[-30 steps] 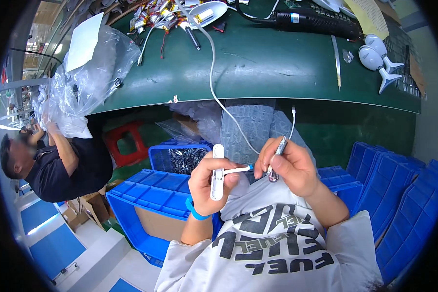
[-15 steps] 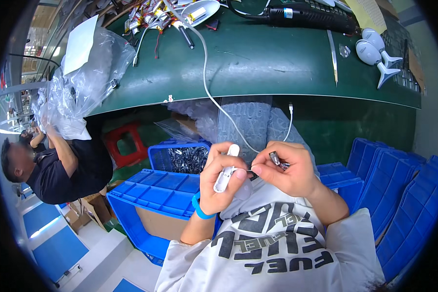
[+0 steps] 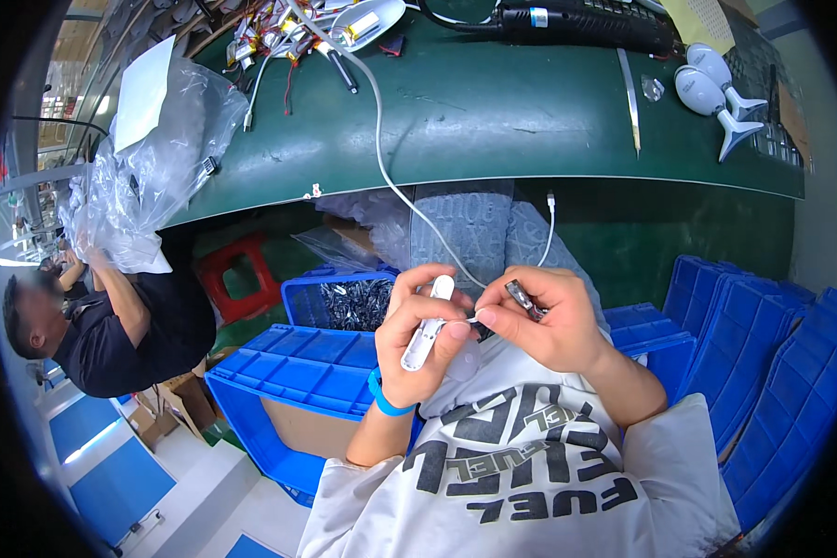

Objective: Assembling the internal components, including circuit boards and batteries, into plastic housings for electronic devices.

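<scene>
A long white plastic shell [image 3: 420,346], hollow on one face, is gripped by my left hand [image 3: 398,333], its upper end sticking out past the fingers. My right hand [image 3: 563,325] is curled, thumb and forefinger pinched at a thin pale strand or strip that reaches toward the shell. Within the right fingers sits a small dark, shiny part [image 3: 521,296], its exact kind unclear. Both hands are close together above my lap. Beneath the left hand is a rounded whitish piece [image 3: 463,361], partly hidden. A white cable [image 3: 378,139] loops down behind the hands.
The green table [image 3: 493,139] carries wired battery cells [image 3: 270,42], a black cylindrical tool [image 3: 586,33], a thin stick [image 3: 631,102] and white round-headed devices [image 3: 702,91]. Blue crates [image 3: 288,367] flank me. At left, a co-worker [image 3: 102,330] handles a clear bag [image 3: 181,121] near a red stool [image 3: 242,274].
The view has shifted slightly. The shell has turned a little in my left hand, and the left fingers have moved. The small dark part has tilted in my right hand.
</scene>
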Available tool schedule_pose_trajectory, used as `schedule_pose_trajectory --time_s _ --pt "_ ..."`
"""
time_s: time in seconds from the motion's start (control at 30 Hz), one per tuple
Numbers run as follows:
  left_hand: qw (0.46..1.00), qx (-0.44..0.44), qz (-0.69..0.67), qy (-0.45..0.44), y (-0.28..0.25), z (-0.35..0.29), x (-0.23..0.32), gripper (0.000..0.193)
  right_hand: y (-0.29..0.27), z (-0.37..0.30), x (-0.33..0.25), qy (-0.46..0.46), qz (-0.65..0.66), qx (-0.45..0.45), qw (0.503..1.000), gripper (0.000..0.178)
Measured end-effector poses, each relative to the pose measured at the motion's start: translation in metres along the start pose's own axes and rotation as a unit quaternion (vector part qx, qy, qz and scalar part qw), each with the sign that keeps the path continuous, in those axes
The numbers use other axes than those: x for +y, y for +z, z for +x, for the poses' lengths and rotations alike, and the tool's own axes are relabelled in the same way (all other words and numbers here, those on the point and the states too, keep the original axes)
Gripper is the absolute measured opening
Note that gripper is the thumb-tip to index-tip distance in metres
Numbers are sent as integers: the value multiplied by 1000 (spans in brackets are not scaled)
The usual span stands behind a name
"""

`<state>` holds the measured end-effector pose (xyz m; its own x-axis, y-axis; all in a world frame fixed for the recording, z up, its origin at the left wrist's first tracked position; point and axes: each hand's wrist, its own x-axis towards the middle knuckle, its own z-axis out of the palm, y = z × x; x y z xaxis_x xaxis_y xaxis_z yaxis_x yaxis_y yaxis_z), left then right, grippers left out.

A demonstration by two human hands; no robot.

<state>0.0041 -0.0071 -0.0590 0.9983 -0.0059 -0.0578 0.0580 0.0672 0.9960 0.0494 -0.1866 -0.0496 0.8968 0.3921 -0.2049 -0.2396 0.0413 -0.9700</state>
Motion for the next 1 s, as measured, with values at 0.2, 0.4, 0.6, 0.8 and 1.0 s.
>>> schedule_pose_trajectory --time_s 0.2,0.4,0.6,0.8,1.0 --pt "997 -8 58 42 1 2 -4 13 3 -2 10 -5 14 9 1000 10" --pt "998 15 30 43 2 1 -6 14 1 -2 8 11 30 -6 999 11" --pt "1000 17 -5 24 3 1 -4 12 3 -2 8 25 28 -2 999 10" --pt "1000 -6 -28 -5 0 2 -2 9 2 -1 5 48 82 -47 994 8" --pt "998 14 -54 -16 -1 1 -5 8 4 0 8 23 77 -17 997 11"
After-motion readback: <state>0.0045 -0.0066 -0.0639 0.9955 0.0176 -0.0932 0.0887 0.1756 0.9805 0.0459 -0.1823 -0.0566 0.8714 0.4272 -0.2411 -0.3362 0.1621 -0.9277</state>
